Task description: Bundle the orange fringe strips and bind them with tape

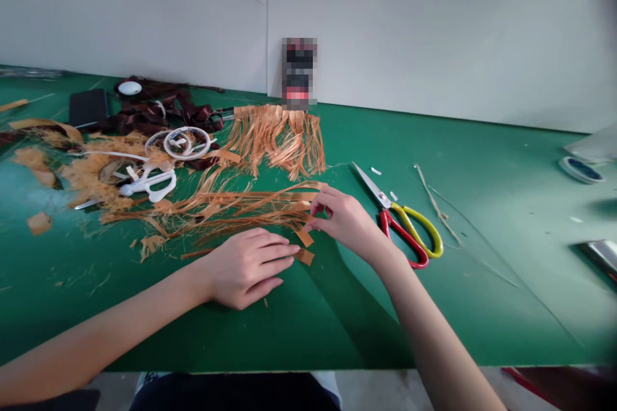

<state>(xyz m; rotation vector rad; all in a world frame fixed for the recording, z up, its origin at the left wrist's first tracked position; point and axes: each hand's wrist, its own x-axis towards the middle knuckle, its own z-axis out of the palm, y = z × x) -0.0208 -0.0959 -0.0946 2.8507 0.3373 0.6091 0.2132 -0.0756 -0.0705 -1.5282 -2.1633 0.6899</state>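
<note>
My left hand [248,266] lies flat on the green table [337,321], fingers stretched toward a small orange strip piece [305,257] and pressing down the near end of a bundle of thin orange strips [231,205]. My right hand [342,218] is curled, its fingertips pinching the ends of those orange strips near another short orange piece [304,237]. Red-and-yellow-handled scissors [402,221] lie just right of my right hand, blades pointing away to the upper left.
A fringe of orange strips [277,135] lies farther back. White scissors [149,183], white rings [186,141], dark ribbon [159,109], a black phone [87,106] and orange scraps fill the left. A tape roll [581,169] sits far right, thin fibres [438,209] beside the scissors.
</note>
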